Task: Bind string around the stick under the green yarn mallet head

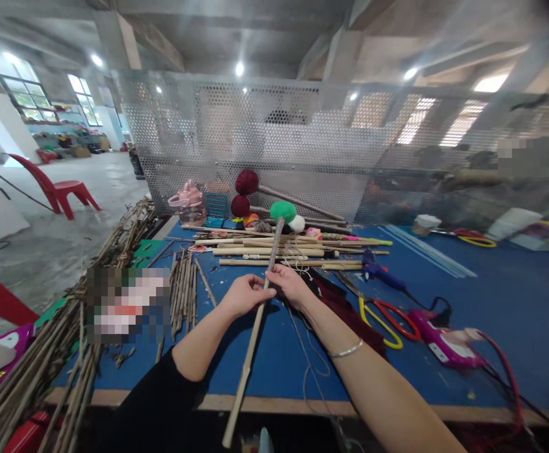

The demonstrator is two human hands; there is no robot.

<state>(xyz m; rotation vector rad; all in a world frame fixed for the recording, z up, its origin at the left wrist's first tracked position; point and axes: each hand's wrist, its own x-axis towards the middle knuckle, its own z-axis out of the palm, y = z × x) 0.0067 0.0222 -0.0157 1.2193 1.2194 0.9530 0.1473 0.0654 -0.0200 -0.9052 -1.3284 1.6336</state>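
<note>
A long pale wooden stick [254, 343] slants up from the table's front edge, with a green padded ball [282, 211] at its far end. Near the stick's middle, my left hand [250, 293] pinches it between thumb and fingers. My right hand [289, 283] grips it slightly higher, where the upper part looks greyish. Thin grey string [308, 362] hangs below my right hand and trails over the blue table [449, 302]. Two dark red balls [247, 182] on sticks lie beyond the green one, beside a white ball [297, 224].
Bundled twigs [62, 327] line the left edge, near short sticks [184, 292]. Pale sticks [274, 251] lie across the table's back before a perforated metal screen [255, 138]. Scissors [388, 321], a blue glue gun [381, 272] and dark red cloth [350, 311] are on the right.
</note>
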